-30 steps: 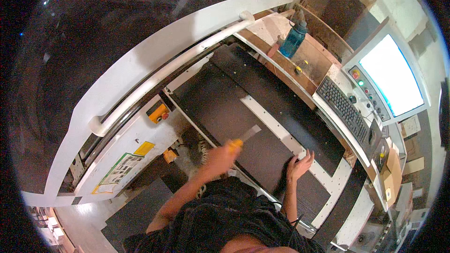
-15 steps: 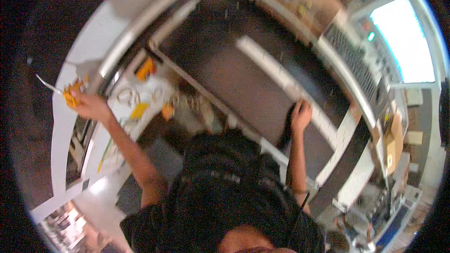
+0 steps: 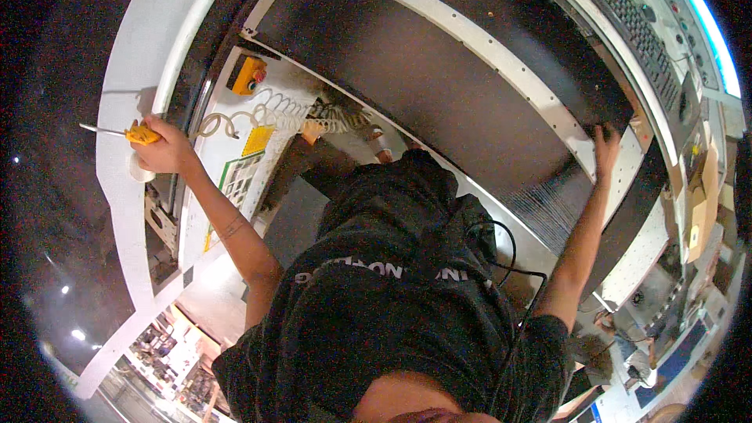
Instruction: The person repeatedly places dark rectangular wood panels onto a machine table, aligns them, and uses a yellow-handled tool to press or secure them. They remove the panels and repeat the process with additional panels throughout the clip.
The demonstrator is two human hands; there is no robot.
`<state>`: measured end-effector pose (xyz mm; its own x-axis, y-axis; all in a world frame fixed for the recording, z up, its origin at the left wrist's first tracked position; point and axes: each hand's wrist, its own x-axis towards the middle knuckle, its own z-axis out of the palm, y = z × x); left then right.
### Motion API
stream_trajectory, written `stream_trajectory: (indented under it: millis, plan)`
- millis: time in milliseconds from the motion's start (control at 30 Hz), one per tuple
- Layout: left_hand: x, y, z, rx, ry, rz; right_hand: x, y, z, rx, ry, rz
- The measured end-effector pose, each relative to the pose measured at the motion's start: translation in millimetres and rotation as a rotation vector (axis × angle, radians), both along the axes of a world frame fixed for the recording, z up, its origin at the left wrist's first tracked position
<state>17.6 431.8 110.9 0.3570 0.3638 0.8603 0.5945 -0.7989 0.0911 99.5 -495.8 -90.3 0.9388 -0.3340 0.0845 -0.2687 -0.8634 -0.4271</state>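
Note:
My left hand [image 3: 164, 146] is closed around a yellow air gun [image 3: 142, 134] at the far left. Its thin metal nozzle points left, over the pale machine frame. A coiled clear hose [image 3: 223, 124] runs toward that hand; the join is hidden. On the right, my right hand [image 3: 605, 153] reaches to the near end of a long white strip with holes [image 3: 501, 59]. Its fingertips rest there, slightly apart, with nothing seen in them. The strip crosses a dark flat machine bed [image 3: 439, 102].
A yellow box with a red button [image 3: 249, 75] sits on the white panel at left. A keyboard [image 3: 623, 12] and control panel lie beyond the right rail. Cardboard [image 3: 703, 204] stands at far right. Another person [image 3: 638, 360] is in the lower right background.
My right hand has moved right and slightly up in view, from the strip's middle to its near end. My left hand keeps the air gun. The view has shifted and sharpened.

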Motion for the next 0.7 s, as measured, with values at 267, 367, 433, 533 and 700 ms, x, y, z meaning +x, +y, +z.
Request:
stream_trajectory:
  millis: [267, 367, 433, 533, 700]
  plan:
    - [-9.5, 12.5, 4.6, -0.016, 0.001, 0.048, 40.7, -90.8, -52.7, -0.075, 0.192, -0.471]
    - [-5.5, 5.8, 0.3, -0.115, 0.007, -0.057, 45.2, -136.7, -67.2, -0.165, 0.24, -0.411]
    - [10.5, -4.8, -13.0, -0.218, -0.033, -0.131, 49.0, -173.3, -64.2, -0.313, 0.37, -0.316]
    - [-8.2, -4.4, 11.9, -0.086, 0.002, -0.045, 99.1, -129.1, -58.8, -0.097, 0.545, -0.477]
    - [-11.5, -10.7, 8.3, -0.151, 0.012, -0.028, 62.5, -105.9, -26.1, 1.131, -0.239, -0.063]
